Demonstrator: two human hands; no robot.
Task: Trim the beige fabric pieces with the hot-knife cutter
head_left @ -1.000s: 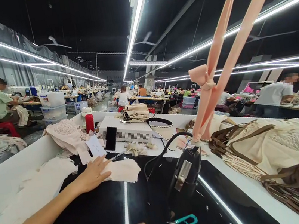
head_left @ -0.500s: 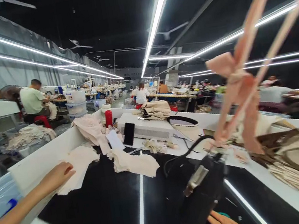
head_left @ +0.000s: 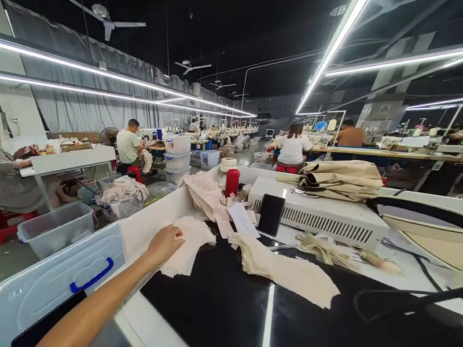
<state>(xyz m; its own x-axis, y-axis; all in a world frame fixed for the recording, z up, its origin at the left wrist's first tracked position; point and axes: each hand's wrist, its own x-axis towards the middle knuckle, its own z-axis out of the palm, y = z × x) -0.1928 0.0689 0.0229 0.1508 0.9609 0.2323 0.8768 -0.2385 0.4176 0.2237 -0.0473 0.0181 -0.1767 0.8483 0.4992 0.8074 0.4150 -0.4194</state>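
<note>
My left hand (head_left: 164,245) rests on the right edge of its reach over a pile of cream fabric pieces (head_left: 190,243) at the left side of the black work surface (head_left: 237,319). Its fingers are curled together; whether they pinch a piece cannot be made out. A second stack of cream pieces (head_left: 288,270) lies to the right. Pink fabric (head_left: 208,198), a white paper (head_left: 242,220) and a dark phone (head_left: 271,214) are behind the stacks. My right hand is outside the view.
A white vented box (head_left: 321,212) bears folded beige fabric (head_left: 342,179). A red spool (head_left: 232,182) stands beside it. At the left is a lidded plastic bin (head_left: 51,284). Several people sit farther back.
The view has swung left. My right hand and the dark tool with its pink ties have gone out of view. My left hand stays over the same pile.
</note>
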